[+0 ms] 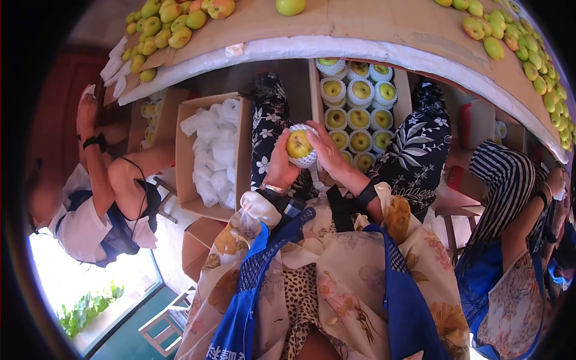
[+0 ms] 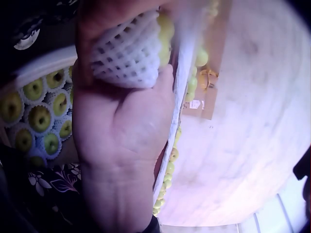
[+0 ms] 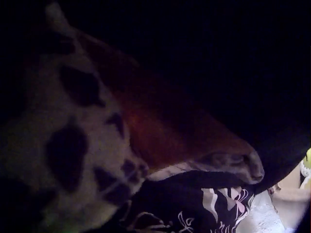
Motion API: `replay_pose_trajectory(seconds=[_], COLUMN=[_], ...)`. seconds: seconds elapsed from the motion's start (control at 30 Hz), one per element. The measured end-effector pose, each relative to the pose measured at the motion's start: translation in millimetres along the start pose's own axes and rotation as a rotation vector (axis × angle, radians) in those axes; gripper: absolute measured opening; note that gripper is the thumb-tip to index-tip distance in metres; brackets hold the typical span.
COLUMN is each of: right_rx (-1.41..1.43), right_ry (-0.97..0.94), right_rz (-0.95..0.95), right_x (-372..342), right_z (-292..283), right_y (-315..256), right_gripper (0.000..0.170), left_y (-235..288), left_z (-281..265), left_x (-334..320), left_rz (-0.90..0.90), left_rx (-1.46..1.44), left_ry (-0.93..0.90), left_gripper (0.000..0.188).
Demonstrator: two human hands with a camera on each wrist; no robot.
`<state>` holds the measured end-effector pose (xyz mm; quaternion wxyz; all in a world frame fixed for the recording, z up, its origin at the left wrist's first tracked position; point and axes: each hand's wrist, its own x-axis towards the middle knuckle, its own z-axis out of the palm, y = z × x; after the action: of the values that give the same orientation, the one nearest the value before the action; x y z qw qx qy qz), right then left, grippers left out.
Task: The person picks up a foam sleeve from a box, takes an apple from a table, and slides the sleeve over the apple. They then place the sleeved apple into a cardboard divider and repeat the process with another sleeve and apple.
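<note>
A yellow-green apple (image 1: 299, 144) in a white foam net (image 1: 306, 161) is held between both hands above the lap. My left hand (image 1: 282, 165) grips it from the left, its palm against the net. My right hand (image 1: 329, 151) touches it from the right, fingers over its upper edge. In the left wrist view the left hand (image 2: 124, 116) is curled round the netted fruit (image 2: 129, 53), with bare yellow-green skin showing at one end. The right wrist view is dark and mostly shows a patterned sleeve (image 3: 63, 131).
A carton (image 1: 185, 114) of white foam nets stands left of the legs. Between the knees, a box (image 1: 316, 90) holds rows of netted apples. Loose apples (image 1: 157, 33) lie on the cardboard-covered table (image 1: 336, 21) ahead. Other people sit at both sides.
</note>
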<state>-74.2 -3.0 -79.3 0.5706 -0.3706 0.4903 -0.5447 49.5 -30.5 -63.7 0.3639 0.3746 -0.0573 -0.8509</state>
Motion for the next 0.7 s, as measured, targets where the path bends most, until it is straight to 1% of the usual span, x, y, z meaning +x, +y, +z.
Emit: replay_pose_trajectory(seconds=[0.03,0.07,0.1,0.13,0.17,0.2,0.23,0.27,0.3,0.33,0.37,0.43,0.47,0.5,0.53,0.57,0.6,0.63,0.67,0.7], right_rx=[-0.13,-0.131,-0.058,0.016,0.015,-0.009,-0.035,-0.036,0.02,0.075,0.074,0.094,0.091,0.179,0.268,0.268,0.357,0.445,0.442,0.396], right_ry=[0.078,0.078,0.037,-0.003,-0.001,-0.125,-0.25,-0.252,-0.256,-0.262,-0.268,-0.245,-0.24,-0.201,-0.164,-0.166,-0.115,-0.062,-0.061,0.111], right_rz=[-0.039,-0.041,0.169,0.379,0.382,0.359,0.335,0.336,0.379,0.421,0.422,0.425,0.431,0.458,0.483,0.486,0.465,0.445,0.45,0.478], right_x=[0.8,1.0,0.2,-0.9,-1.6,-2.3,-2.8,-4.1,-5.0,-4.3,-3.2,-5.0,-6.6,-7.2,-7.3,-6.1,-2.9,0.4,4.2,10.3], right_z=[-1.9,-9.5,-18.5,-25.8,-30.4,-32.9,-35.3,-39.2,-38.9,-38.2,-38.8,-41.2,-43.9,-44.7,-44.5,-45.8,-50.5,-55.9,-66.2,-78.9], right_y=[1.6,1.8,-11.0,-18.1,-14.4,-12.1,-10.4,-9.6,-19.6,-25.0,-21.1,-11.5,-7.3,-6.3,-5.1,1.2,11.6,16.5,20.0,20.9], right_gripper=[0.054,0.054,0.055,0.056,0.056,0.055,0.055,0.055,0.051,0.047,0.047,0.044,0.044,0.043,0.043,0.043,0.042,0.042,0.042,0.044], left_y=[-1.4,-2.4,-2.0,-1.4,-2.1,-3.0,-3.7,-3.8,-3.6,-3.4,-3.5,-2.6,-0.6,1.4,2.5,3.3,5.0,9.2,15.5,22.1], left_z=[-2.9,-6.0,-8.5,-10.2,-11.9,-9.5,-7.2,-5.0,-3.7,-2.5,-1.6,0.4,1.5,3.1,5.2,7.1,9.2,11.2,11.5,8.5], left_x=[2.7,5.1,6.9,8.2,9.4,8.8,8.0,7.1,6.7,6.1,5.5,6.8,8.7,10.5,12.1,13.4,13.7,11.3,7.2,3.7], left_rz=[0.005,0.01,0.01,0.052,0.09,0.085,0.076,0.07,0.075,0.104,0.13,0.113,0.076,0.043,0.042,-0.059,-0.157,-0.158,-0.067,0.026], left_rx=[0.024,0.048,0.047,0.126,0.206,0.205,0.294,0.383,0.381,0.49,0.6,0.591,0.609,0.626,0.624,0.541,0.456,0.453,0.568,0.68], left_ry=[0.023,0.046,0.045,0.058,0.07,0.07,0.088,0.107,0.109,0.109,0.11,0.094,0.05,0.007,0.008,0.063,0.118,0.119,0.223,0.328], left_gripper=[0.04,0.039,0.039,0.035,0.03,0.03,0.029,0.028,0.028,0.028,0.029,0.03,0.031,0.032,0.032,0.035,0.037,0.037,0.04,0.044])
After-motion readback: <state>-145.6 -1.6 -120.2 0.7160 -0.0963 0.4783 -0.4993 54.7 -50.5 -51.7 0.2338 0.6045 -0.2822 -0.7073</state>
